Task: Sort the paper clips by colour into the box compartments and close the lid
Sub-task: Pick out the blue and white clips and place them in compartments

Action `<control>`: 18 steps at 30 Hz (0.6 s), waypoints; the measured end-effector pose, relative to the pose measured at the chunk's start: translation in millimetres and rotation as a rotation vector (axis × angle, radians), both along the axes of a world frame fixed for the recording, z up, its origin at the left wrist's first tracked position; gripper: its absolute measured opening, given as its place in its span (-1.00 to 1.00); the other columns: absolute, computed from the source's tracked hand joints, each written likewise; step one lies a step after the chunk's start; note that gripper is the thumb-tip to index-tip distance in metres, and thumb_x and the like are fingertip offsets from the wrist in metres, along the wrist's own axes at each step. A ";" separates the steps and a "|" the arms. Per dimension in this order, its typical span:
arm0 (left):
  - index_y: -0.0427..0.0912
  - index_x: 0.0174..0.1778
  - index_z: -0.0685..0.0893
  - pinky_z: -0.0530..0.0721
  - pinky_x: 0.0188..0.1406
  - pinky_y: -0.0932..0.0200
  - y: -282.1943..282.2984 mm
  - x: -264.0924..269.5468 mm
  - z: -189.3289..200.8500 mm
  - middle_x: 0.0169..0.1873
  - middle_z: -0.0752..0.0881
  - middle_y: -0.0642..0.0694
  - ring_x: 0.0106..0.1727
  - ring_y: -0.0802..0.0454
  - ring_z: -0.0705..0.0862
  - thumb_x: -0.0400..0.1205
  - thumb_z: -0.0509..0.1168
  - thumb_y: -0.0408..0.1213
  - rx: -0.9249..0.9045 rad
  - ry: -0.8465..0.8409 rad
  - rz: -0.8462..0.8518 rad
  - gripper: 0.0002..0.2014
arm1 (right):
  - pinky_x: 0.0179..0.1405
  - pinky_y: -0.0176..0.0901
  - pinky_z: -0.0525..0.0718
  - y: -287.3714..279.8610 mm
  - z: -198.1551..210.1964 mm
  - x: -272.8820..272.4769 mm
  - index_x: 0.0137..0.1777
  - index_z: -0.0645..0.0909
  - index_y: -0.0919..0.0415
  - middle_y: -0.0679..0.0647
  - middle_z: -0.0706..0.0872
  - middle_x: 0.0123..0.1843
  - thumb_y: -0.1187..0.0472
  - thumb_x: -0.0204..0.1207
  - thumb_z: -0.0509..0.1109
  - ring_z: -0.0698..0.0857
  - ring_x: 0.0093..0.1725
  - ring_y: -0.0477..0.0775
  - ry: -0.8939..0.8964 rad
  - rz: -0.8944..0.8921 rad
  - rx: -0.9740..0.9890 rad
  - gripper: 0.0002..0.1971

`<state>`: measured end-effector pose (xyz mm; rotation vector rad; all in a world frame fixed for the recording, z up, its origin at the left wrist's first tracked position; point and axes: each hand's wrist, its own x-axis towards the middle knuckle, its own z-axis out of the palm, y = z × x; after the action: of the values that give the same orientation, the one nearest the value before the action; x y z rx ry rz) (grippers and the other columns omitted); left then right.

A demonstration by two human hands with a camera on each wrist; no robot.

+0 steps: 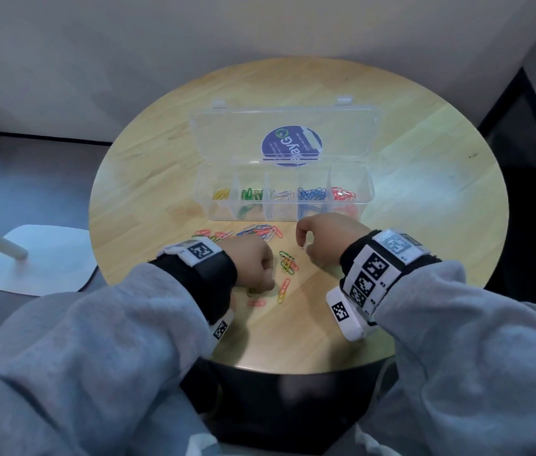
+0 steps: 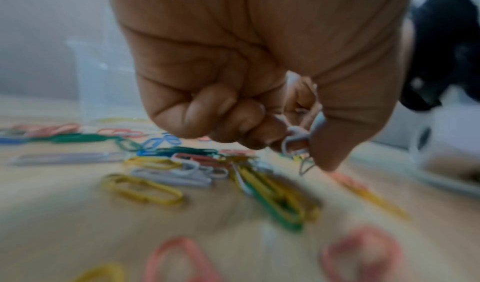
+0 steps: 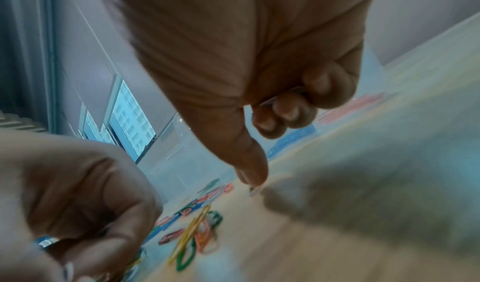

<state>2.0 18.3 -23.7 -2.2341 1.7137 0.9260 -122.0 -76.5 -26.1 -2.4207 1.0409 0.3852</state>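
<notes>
- Leaning over a round wooden table (image 1: pixel 148 179), a person in grey sleeves works both hands low over loose paper clips (image 1: pixel 288 261).
- The left hand (image 1: pixel 253 261) is curled into a fist; the left wrist view shows several pale clips (image 2: pixel 298 141) bunched between its fingers (image 2: pixel 233 118) and thumb.
- The right hand (image 1: pixel 329 238) has its fingers curled, thumb and forefinger pinching a small white clip (image 1: pixel 303 248) just above the tabletop; the right wrist view shows a glint of metal tucked in its palm too.
- A clear box (image 1: pixel 284 215) sits just beyond the hands, its lid (image 1: pixel 227 133) laid open flat on the far side, a round blue sticker (image 1: pixel 291 146) on it.
- Its compartments hold, left to right, yellow, green, white, blue and red clips.
- More mixed clips (image 1: pixel 260 232) lie in a row right against the box's near wall, others between the hands and nearer the table's edge.
- A white lamp base (image 1: pixel 39 261) stands on the floor at left.
</notes>
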 end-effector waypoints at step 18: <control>-0.14 -0.47 0.36 0.35 -0.75 0.45 1.3 31.1 29.4 -0.61 0.59 -0.12 -0.69 0.10 0.48 0.21 0.09 -0.45 -0.209 1.224 0.854 -0.89 | 0.06 -0.07 0.67 -3.3 -8.9 10.1 0.12 0.64 0.24 0.13 0.74 0.08 0.19 0.51 0.32 0.70 0.06 0.15 0.147 -0.059 -0.008 -0.77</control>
<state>33.1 19.6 5.8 -2.7586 0.9447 2.8388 -111.9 -79.8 -35.0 -2.3912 1.1757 0.5461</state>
